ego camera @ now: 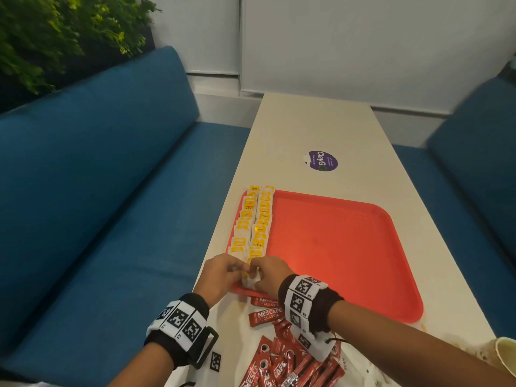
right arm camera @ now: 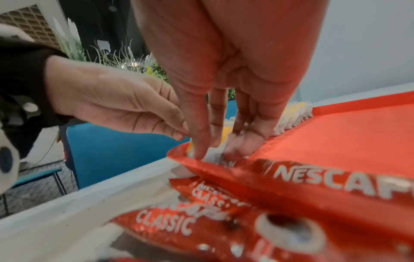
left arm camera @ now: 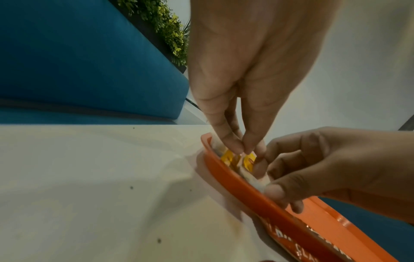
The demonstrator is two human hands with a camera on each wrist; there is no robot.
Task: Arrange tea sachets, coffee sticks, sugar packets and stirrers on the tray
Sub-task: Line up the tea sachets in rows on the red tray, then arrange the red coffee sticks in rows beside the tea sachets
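A red tray (ego camera: pixel 335 247) lies on the white table (ego camera: pixel 312 127). Two columns of yellow-and-white tea sachets (ego camera: pixel 254 222) run along its left side. Both hands meet at the tray's near-left corner. My left hand (ego camera: pixel 240 270) pinches the yellow tags of the nearest sachets (left arm camera: pixel 230 158) from above. My right hand (ego camera: pixel 258 272) curls thumb and fingers round the white sachets (right arm camera: pixel 212 156) beside them. Red Nescafe coffee sticks (ego camera: pixel 282 367) lie heaped on the table just in front of the tray (right arm camera: pixel 347 138). Sugar packets and stirrers are not visible.
Blue sofas (ego camera: pixel 97 191) flank the narrow table on both sides. A purple sticker (ego camera: pixel 321 161) is on the tabletop beyond the tray. A paper cup (ego camera: pixel 505 356) stands at the near right. Most of the tray's floor is bare.
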